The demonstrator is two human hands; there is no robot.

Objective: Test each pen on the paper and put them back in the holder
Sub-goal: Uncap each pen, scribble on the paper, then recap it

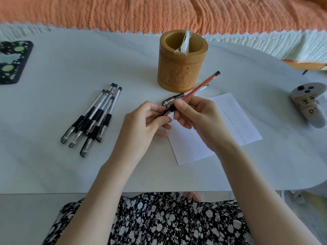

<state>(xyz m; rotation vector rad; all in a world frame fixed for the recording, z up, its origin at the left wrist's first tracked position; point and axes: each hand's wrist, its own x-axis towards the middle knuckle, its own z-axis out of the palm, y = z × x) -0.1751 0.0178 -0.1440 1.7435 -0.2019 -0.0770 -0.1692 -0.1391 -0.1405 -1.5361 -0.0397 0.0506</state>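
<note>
1. The holder (183,68) stood on the counter (88,165), behind the paper (235,121).
2. The left hand (141,121) and right hand (198,119) both pinched the red pen (200,87) above the paper.
3. It looked light, stiff and slick-barrelled; the rubber grip seemed the surest hold.

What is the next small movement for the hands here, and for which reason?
Probably the left hand should pull the cap off the red pen, which the right hand grips above the paper. The left fingers pinch its cap end, so the tip cannot mark yet.
</note>
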